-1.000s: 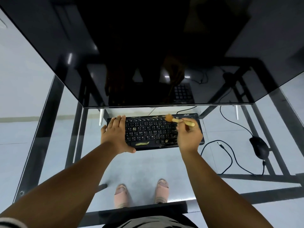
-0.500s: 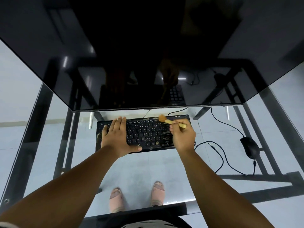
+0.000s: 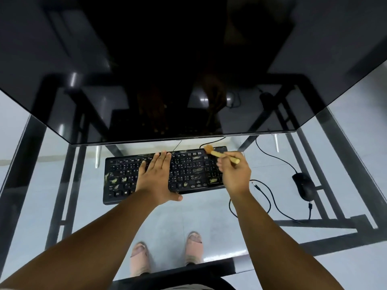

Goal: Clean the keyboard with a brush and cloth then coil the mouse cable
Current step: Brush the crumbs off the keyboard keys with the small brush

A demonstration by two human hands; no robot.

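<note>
A black keyboard [image 3: 188, 174] with pale dusty smudges lies on a glass desk below a monitor. My left hand [image 3: 156, 176] presses flat on the middle of its keys, fingers straight. My right hand [image 3: 234, 174] grips the wooden handle of a small brush [image 3: 219, 154]. The brush's orange bristles touch the keyboard's top right corner. A black mouse [image 3: 304, 186] sits to the right, and its cable [image 3: 270, 197] lies in loose loops between the mouse and the keyboard. No cloth is in view.
A large dark monitor [image 3: 188, 70] overhangs the back of the glass desk [image 3: 209, 214]. The desk's black metal frame [image 3: 326, 222] shows through the glass. My feet [image 3: 167, 256] in sandals stand on the floor beneath the desk.
My left hand slid right from the keyboard's left end to its middle. The brush head moved to the keyboard's top right corner. The camera view shifted.
</note>
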